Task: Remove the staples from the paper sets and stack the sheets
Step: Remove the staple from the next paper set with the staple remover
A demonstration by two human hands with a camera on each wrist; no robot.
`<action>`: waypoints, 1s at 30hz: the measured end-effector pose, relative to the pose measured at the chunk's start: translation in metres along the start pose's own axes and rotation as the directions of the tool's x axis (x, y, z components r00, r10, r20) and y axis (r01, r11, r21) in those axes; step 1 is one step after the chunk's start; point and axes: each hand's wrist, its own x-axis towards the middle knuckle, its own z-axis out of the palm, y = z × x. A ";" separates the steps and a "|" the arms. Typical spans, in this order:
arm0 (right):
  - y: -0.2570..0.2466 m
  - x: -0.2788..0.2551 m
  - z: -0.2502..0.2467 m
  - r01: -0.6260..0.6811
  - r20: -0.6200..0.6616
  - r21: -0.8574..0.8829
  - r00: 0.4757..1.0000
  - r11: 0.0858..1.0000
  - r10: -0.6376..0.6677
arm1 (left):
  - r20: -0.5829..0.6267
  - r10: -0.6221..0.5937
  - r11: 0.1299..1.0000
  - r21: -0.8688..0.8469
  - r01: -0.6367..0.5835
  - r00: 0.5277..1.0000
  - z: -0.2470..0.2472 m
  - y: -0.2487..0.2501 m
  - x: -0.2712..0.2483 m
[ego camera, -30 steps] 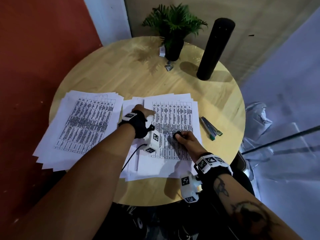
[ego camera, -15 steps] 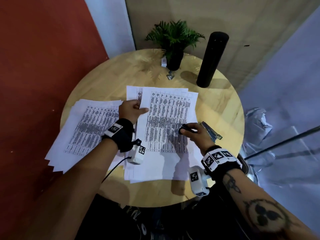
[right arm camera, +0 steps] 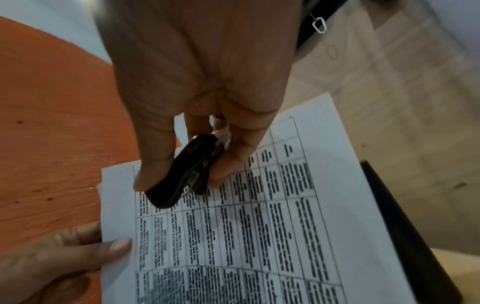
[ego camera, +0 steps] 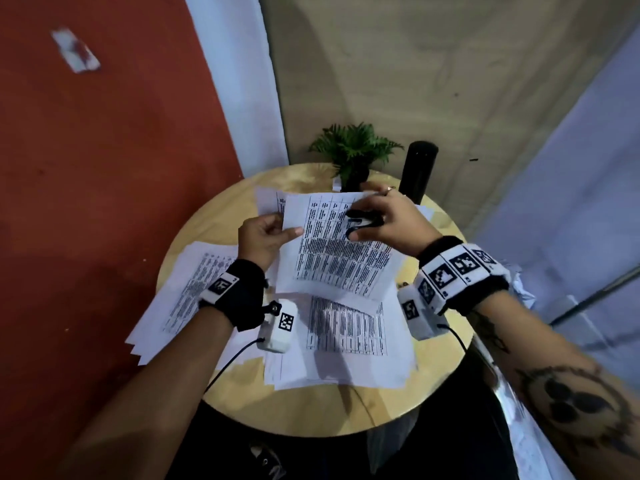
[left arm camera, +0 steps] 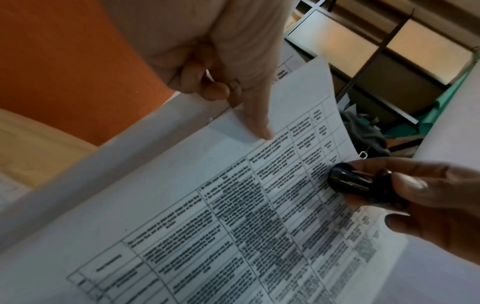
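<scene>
My left hand (ego camera: 265,235) pinches the left edge of a printed paper set (ego camera: 339,251) and holds it lifted above the round wooden table (ego camera: 446,372). In the left wrist view its thumb lies on top of the paper set (left arm camera: 233,205). My right hand (ego camera: 384,220) grips a small black staple remover (ego camera: 363,221) over the sheet's upper part. The right wrist view shows the staple remover (right arm camera: 182,176) pinched between thumb and fingers just above the paper set (right arm camera: 259,236). More printed sheets (ego camera: 346,337) lie below on the table, and a loose stack (ego camera: 187,292) lies at the left.
A potted green plant (ego camera: 353,154) and a tall black bottle (ego camera: 419,171) stand at the table's far edge. A red wall (ego camera: 104,168) is close on the left. Cables run from the wrist cameras across the table's near side.
Both hands have risen and moved away from me, lifting the paper set clear of the table. The right hand with the staple remover has shifted from the sheet's middle right toward its top.
</scene>
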 end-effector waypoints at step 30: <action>-0.132 -0.044 -0.069 0.257 -0.032 0.046 0.966 0.965 -0.256 | 0.293 0.315 0.826 0.383 -0.413 0.903 -0.075 0.184 -0.026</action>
